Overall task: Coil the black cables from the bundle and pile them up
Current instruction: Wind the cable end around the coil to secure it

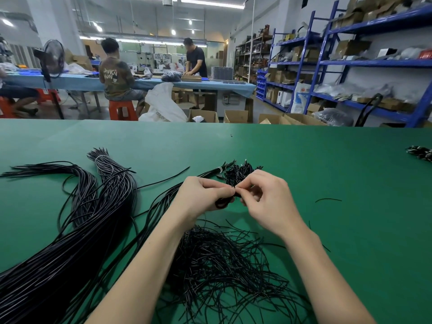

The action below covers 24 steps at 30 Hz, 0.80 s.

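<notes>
My left hand (202, 195) grips a small black coil (223, 203) of cable, fingers curled round it, the loop showing just below my knuckles. My right hand (266, 199) meets it at the fingertips, thumb and forefinger pinching the cable end where the two hands touch, above the green table (327, 171).

To the left lies the big bundle (77, 232) of long black cables, running from the near left corner toward the far side, where a pale tie (101, 158) binds its tips. A second fan of its strands spreads out further left. Several loose cables lead from that bundle under my left wrist.

Just beyond my hands sits a small heap of coiled cables (238, 173), with a few straight strands tied in white beside it. Near me, between my forearms, is a tangled spread of thin black ties (224, 260). One short black strand (328, 199) lies alone to the right, well apart. At the far right edge of the table, another dark cluster (420, 153) is partly cut off.

Beyond the table, people work at a blue bench (77, 81), and blue shelves (374, 64) stand at right.
</notes>
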Each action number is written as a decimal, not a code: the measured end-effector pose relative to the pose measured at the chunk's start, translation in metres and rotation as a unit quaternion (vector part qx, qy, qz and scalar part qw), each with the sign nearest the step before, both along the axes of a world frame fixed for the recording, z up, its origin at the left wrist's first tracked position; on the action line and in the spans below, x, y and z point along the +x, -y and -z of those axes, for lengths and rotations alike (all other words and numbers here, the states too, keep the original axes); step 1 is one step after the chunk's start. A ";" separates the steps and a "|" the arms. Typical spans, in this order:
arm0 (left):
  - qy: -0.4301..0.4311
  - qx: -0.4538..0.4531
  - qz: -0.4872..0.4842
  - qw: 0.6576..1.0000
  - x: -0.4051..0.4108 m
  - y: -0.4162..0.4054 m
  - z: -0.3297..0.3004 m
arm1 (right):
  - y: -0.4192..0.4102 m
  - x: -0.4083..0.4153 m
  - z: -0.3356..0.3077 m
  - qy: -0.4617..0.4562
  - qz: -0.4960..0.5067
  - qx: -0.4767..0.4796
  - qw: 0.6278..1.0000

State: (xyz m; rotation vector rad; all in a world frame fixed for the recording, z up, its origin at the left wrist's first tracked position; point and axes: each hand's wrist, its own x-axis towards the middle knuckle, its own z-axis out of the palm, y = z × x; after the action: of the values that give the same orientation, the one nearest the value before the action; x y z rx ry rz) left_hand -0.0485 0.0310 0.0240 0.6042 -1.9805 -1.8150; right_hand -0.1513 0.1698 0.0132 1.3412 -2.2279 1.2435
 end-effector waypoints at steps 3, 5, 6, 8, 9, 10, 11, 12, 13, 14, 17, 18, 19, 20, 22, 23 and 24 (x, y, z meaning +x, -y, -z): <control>0.008 0.060 0.003 0.998 0.001 0.001 -0.002 | 0.000 0.000 0.000 -0.018 -0.030 0.000 0.999; 0.003 0.086 0.001 0.996 0.001 0.002 -0.003 | 0.000 0.001 0.002 -0.026 -0.051 -0.005 0.998; -0.003 0.093 -0.001 0.996 0.000 0.001 -0.004 | 0.000 0.001 0.003 -0.026 -0.060 -0.009 0.998; -0.008 0.074 -0.010 0.997 -0.001 0.000 -0.004 | -0.002 0.000 0.003 -0.019 -0.072 -0.020 0.997; -0.009 0.062 -0.014 0.998 -0.002 -0.002 -0.003 | -0.003 0.000 0.004 -0.012 -0.073 -0.027 0.997; -0.010 0.055 -0.018 0.998 -0.003 -0.003 -0.003 | -0.004 -0.001 0.004 0.001 -0.070 -0.035 0.997; -0.013 0.057 -0.020 0.998 -0.005 -0.004 -0.002 | -0.005 -0.001 0.004 0.023 -0.066 -0.043 0.997; -0.015 0.065 -0.022 0.998 -0.005 -0.005 -0.002 | -0.005 -0.001 0.004 0.050 -0.062 -0.049 0.996; -0.016 0.075 -0.022 0.997 -0.006 -0.006 -0.002 | -0.005 0.000 0.004 0.078 -0.058 -0.052 0.994; -0.017 0.082 -0.021 0.996 -0.006 -0.007 -0.001 | -0.005 0.000 0.004 0.101 -0.054 -0.051 0.992; -0.022 0.068 -0.019 0.997 -0.006 -0.010 0.002 | -0.006 -0.002 0.003 0.136 -0.043 -0.031 0.989; -0.026 0.057 -0.020 0.998 -0.007 -0.012 0.002 | -0.005 -0.002 0.002 0.138 -0.039 -0.023 0.989; -0.030 0.045 -0.023 0.998 -0.008 -0.013 0.002 | -0.005 -0.002 0.000 0.134 -0.034 -0.018 0.990; -0.035 0.035 -0.027 0.998 -0.009 -0.014 0.002 | -0.005 -0.002 -0.002 0.124 -0.029 -0.016 0.992; -0.043 0.024 -0.029 0.998 -0.009 -0.014 0.000 | -0.004 -0.003 -0.007 0.100 -0.023 -0.013 0.995; -0.045 0.022 -0.027 0.998 -0.009 -0.013 0.000 | -0.003 -0.003 -0.007 0.090 -0.021 -0.013 0.996; -0.047 0.020 -0.023 0.998 -0.009 -0.012 0.000 | -0.003 -0.003 -0.007 0.083 -0.020 -0.013 0.996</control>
State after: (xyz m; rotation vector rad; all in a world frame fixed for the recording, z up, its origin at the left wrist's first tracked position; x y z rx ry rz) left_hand -0.0573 0.0432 0.0239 0.5598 -1.8581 -1.8259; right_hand -0.1541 0.1727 0.0207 1.3235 -2.2944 1.4424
